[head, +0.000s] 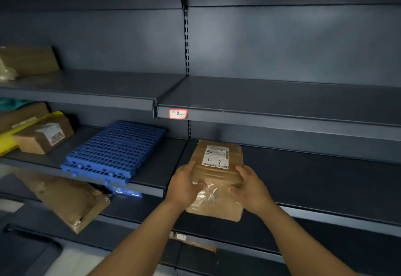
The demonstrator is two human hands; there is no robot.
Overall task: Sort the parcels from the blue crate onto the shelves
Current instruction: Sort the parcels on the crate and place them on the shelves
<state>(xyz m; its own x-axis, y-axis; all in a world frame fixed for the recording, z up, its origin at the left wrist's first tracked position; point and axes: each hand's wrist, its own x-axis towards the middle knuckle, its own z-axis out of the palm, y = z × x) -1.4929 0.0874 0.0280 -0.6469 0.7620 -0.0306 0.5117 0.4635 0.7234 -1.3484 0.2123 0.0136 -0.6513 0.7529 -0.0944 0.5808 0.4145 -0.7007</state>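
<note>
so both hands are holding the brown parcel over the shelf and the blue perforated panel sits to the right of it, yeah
Not quite. The head view shows the left hand and right hand gripping the brown parcel over the shelf, as you say, but the blue perforated panel sits to the left of the parcel, not the right.

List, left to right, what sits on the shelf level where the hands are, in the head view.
Yellow envelope → labelled box → blue plastic grid → brown parcel, gripped by left hand and right hand.
</note>
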